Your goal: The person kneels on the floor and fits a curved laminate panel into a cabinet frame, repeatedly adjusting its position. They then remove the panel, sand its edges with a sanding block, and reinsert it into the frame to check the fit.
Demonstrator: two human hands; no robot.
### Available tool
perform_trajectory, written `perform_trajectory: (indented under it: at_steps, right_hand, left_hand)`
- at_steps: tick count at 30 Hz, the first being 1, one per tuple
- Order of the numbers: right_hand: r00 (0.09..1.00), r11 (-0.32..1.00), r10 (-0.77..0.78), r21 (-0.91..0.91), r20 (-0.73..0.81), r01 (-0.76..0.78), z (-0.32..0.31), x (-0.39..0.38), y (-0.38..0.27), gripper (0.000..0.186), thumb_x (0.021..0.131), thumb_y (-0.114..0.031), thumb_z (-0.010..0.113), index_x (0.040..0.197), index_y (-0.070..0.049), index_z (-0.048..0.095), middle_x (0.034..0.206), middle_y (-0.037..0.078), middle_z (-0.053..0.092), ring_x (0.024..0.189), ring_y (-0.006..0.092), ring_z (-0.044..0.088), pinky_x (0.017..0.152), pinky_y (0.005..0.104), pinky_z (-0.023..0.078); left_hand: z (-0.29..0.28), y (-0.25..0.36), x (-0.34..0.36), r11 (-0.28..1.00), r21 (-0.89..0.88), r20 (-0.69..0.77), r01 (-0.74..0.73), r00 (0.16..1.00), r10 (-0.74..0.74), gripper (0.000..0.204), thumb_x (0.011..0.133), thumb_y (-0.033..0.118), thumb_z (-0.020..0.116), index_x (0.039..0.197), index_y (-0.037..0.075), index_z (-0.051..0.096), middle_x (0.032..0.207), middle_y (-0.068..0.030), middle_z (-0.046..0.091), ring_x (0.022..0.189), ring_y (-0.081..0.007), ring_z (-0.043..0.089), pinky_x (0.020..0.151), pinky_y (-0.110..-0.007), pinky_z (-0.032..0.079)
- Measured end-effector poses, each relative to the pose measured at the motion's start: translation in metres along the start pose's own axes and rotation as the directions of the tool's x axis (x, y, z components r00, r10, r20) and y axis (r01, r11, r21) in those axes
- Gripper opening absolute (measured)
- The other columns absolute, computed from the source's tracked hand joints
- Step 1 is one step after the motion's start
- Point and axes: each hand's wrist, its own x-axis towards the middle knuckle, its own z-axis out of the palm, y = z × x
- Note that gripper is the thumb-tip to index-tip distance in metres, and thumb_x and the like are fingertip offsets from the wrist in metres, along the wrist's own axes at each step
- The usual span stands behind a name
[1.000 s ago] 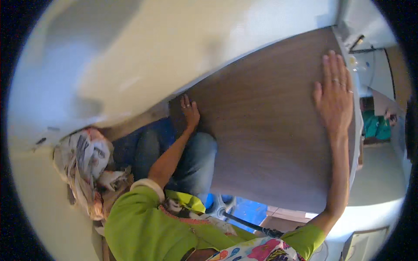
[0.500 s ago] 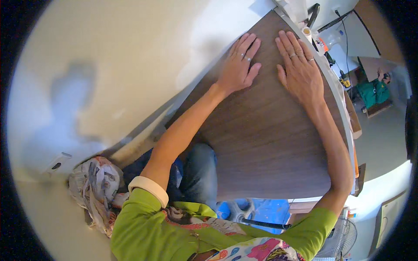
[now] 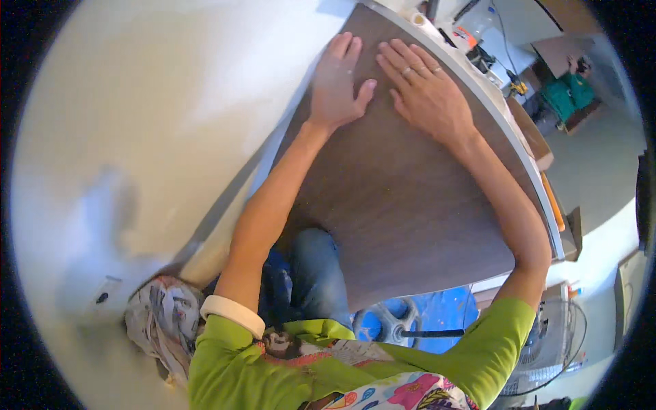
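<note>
A large dark brown wood-grain sheet (image 3: 410, 219) stretches away in front of me, with a pale edge strip (image 3: 502, 116) along its right side. My left hand (image 3: 337, 85) is pressed on its far left part, beside the wall, with fingers stretched forward and thumb out; motion blurs it slightly. Flat on the sheet close by lies my right hand (image 3: 430, 92), its fingers extended toward the far end. Neither hand holds anything. My knee (image 3: 318, 263) shows at the sheet's near left corner.
A pale wall (image 3: 171, 102) runs along the left, with a crumpled cloth-like bundle (image 3: 167, 318) at its foot. Beyond the right edge are a bottle (image 3: 478, 26), a yellow-black power tool (image 3: 518, 85) and a person in green (image 3: 567, 96). Below stand a grey wheel-shaped base (image 3: 389, 321) and a fan (image 3: 540, 342).
My view has swung, so the sheet and surroundings sit differently. Both hands appear farther left and slightly farther up in the picture, still flat on the sheet.
</note>
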Motion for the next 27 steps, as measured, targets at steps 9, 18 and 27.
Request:
perform_trajectory:
  at_steps: [9,18,27]
  right_hand:
    - [0.994,0.998,0.037,0.044,0.101,-0.041,0.005,-0.014,0.006,0.060,0.094,-0.026,0.061,0.148,-0.004,0.047,0.158,0.009,0.041,0.150,0.0227,0.032,0.125,0.0396,0.025]
    - [0.920,0.929,0.351,0.061,0.171,-0.366,-0.068,-0.132,-0.011,0.065,0.091,-0.024,0.064,0.151,-0.008,0.045,0.162,0.004,0.037,0.151,0.0214,0.031,0.125,0.0387,0.024]
    - [0.877,0.881,0.469,0.015,0.102,-0.473,-0.095,-0.215,-0.027,0.067,0.084,-0.014,0.069,0.148,-0.010,0.050,0.159,0.002,0.043,0.148,0.0208,0.038,0.122,0.0388,0.032]
  left_hand:
    - [0.012,0.004,0.026,0.998,-0.004,-0.026,-0.067,0.997,0.067,0.073,0.088,0.017,0.062,0.153,-0.003,0.035,0.157,-0.0276,0.034,0.144,-0.0455,0.035,0.122,-0.051,0.026]
    - [0.017,0.013,0.035,0.997,0.046,-0.053,-0.065,0.996,0.067,0.090,0.082,0.041,0.078,0.151,-0.001,0.038,0.153,-0.0267,0.037,0.141,-0.0471,0.037,0.117,-0.056,0.032]
    - [0.017,0.017,0.036,0.997,0.066,0.032,-0.030,0.999,0.028,0.093,0.087,0.044,0.074,0.151,-0.007,0.032,0.154,-0.0335,0.030,0.144,-0.0486,0.029,0.119,-0.056,0.026]
